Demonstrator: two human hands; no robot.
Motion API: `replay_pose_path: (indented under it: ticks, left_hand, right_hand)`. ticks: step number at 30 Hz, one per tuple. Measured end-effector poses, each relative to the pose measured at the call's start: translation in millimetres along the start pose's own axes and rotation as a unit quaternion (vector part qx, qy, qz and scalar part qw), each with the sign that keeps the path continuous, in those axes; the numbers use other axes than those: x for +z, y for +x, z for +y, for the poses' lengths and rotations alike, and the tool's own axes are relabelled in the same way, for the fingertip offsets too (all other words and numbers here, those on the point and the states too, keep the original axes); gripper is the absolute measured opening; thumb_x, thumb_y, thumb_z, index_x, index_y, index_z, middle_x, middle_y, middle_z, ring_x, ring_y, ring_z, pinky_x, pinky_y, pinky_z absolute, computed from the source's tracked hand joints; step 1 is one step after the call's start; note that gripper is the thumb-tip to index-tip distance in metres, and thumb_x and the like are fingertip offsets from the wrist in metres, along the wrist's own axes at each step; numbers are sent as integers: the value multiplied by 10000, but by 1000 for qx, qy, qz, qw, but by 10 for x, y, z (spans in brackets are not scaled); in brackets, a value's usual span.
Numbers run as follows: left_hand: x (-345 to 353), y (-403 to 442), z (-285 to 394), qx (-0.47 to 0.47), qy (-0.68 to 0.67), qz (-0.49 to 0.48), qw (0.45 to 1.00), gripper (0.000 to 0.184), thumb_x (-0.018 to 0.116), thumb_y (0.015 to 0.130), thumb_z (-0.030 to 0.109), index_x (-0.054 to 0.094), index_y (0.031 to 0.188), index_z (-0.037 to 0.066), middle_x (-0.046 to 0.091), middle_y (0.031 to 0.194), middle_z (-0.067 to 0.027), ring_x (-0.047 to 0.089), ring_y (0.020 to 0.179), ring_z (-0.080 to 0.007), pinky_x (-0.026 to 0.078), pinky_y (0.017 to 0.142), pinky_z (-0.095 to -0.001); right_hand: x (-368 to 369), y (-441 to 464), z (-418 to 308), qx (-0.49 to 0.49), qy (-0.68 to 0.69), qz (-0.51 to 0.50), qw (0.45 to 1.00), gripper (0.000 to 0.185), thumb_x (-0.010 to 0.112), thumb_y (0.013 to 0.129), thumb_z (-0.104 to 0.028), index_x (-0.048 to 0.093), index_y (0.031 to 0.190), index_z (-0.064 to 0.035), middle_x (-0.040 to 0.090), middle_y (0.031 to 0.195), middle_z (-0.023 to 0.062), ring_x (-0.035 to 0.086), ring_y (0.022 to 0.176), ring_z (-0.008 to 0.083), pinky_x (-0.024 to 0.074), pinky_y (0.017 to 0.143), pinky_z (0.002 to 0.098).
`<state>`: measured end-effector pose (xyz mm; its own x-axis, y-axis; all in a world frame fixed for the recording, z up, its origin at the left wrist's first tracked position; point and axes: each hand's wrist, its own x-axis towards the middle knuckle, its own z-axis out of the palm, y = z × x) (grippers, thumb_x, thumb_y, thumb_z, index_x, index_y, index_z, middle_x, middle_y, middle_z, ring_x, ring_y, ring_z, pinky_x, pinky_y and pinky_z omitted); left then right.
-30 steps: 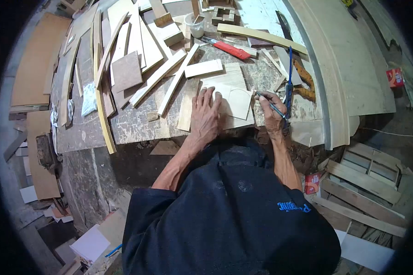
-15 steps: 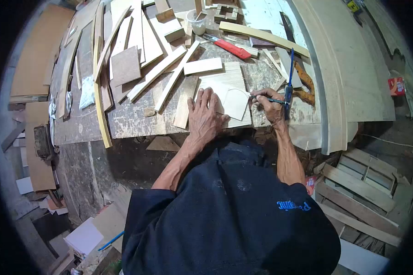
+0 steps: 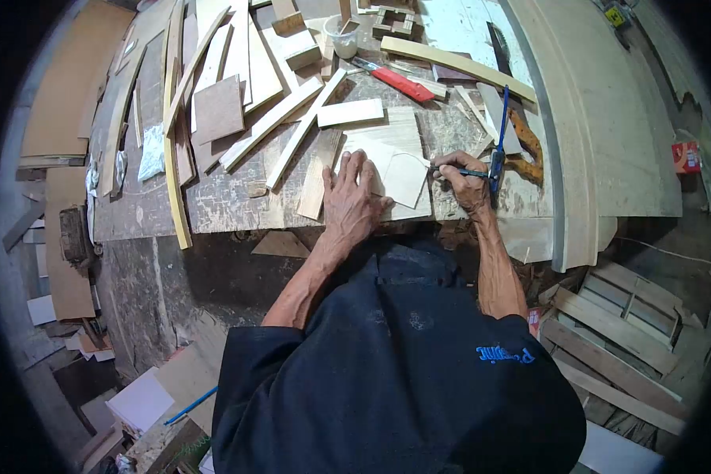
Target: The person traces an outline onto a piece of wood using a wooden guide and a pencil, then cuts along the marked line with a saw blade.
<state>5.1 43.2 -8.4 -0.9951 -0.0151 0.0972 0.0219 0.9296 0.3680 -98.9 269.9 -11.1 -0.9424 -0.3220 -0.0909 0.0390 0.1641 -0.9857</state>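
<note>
A head-worn camera looks forward and steeply down, its wide, dark-rimmed view taking in the dark shirt (image 3: 403, 355) close at bottom and, farther off, a pale panel (image 3: 407, 182) on the table (image 3: 233, 209).

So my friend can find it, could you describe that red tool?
On the workbench, look beyond the left hand, past the short pale block. The red tool lies slantwise, its narrow metal end toward the plastic cup. Red sets it apart from neighbouring pale wood strips.

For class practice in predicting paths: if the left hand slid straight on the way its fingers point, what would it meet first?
The left hand would likely meet the short pale wood strip ahead of it, though depth is unclear.
</note>
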Motion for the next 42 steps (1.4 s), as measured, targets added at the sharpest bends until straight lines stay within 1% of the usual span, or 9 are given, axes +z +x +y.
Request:
replay_pose_path:
  ticks: [3,13,16,20,21,24,29,35,42]
  left_hand:
    - [-43,3,21,-11,-28,-16,999,777,768,772,381,445,1369,3,360,1503,-181,298,1434,-370,214,1118,-639]
    - [-42,8,25,-5,-20,-14,1000,784,757,775,404,443,1369,-1,365,1501,-182,298,1431,-370,215,1120,-636]
    - [-18,-5,21,-10,-19,-10,1000,789,757,775,403,440,1374,-3,365,1503,-181,293,1432,-367,212,1125,-626]
    - [-9,-9,18,-3,-17,-5,1000,788,758,774,398,446,1370,-11,367,1500,-184,293,1428,-371,217,1125,-616]
    - [-7,-10,10,-1,-15,-6,1000,784,758,774,395,450,1367,-14,368,1498,-186,293,1426,-373,219,1123,-614]
    - [23,-20,-1,-1,-6,3,1000,751,714,816,421,436,1376,5,357,1497,-170,297,1417,-381,238,1111,-623]
    - [11,-22,-10,6,-8,6,1000,749,707,822,422,436,1378,0,353,1497,-181,299,1414,-389,243,1109,-619]
    - [27,-23,-15,7,-10,9,1000,739,701,826,422,444,1372,-4,353,1493,-189,314,1404,-398,244,1112,-604]
    - [-25,-20,17,5,-8,5,1000,721,696,833,416,450,1363,-6,366,1480,-195,322,1397,-403,255,1105,-595]
  right_hand:
    - [-14,10,9,-19,-7,-9,1000,189,563,820,-55,689,932,29,699,784,96,629,639,120,489,550,269]
    - [-44,9,48,-15,37,-17,999,182,565,802,-67,672,901,41,708,855,127,666,751,157,545,681,302]
    - [14,-15,2,-61,-18,56,996,167,580,831,-87,671,912,27,709,839,117,666,751,165,542,688,303]
    - [201,-42,-104,-134,-123,110,977,177,614,866,-126,673,961,12,691,782,111,653,715,150,519,658,297]
    - [279,-60,-72,-92,-107,104,985,187,624,876,-148,672,971,6,682,772,105,650,702,152,509,634,303]
    - [539,-69,-118,-156,-133,135,969,178,628,863,-144,671,976,-14,678,765,128,659,678,213,514,623,326]
    - [697,-47,-45,-161,-151,121,968,130,649,823,-110,661,913,-17,670,736,136,664,643,270,517,598,364]
    - [692,-9,49,-194,-177,117,958,90,651,822,-85,659,883,-20,663,711,129,661,626,266,515,596,369]
    - [715,-36,-10,-177,-203,115,956,82,648,832,-93,665,875,-24,664,712,130,662,624,269,515,599,377]
